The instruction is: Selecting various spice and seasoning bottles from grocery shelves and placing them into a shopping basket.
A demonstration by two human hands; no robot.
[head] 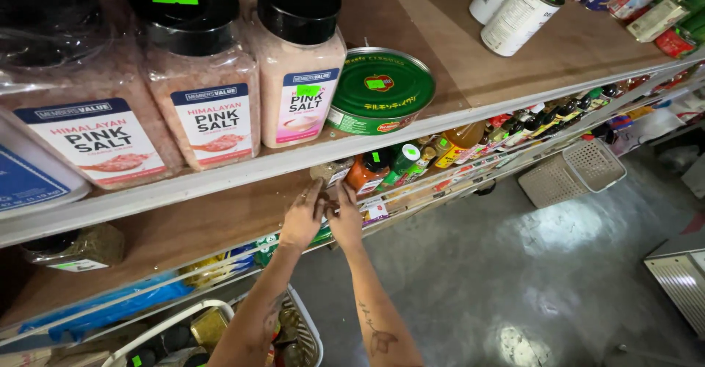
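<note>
My left hand [302,218] and my right hand [345,216] lie side by side on the wooden middle shelf [183,227], close to its front edge. Their thumbs meet on a small dark thing [329,206]; it is too small to tell what it is. Just behind the fingertips stands a clear jar [329,170], and to its right an orange bottle with a black cap [369,170]. Both forearms reach up from the bottom of the view.
On the top shelf stand large jars of pink grains with black lids [297,58], a flat green tin [382,88] and white cans [521,14]. Bottles line the middle shelf to the right. A white basket with goods [213,323] sits below, and beige plastic baskets [573,172] on the grey floor.
</note>
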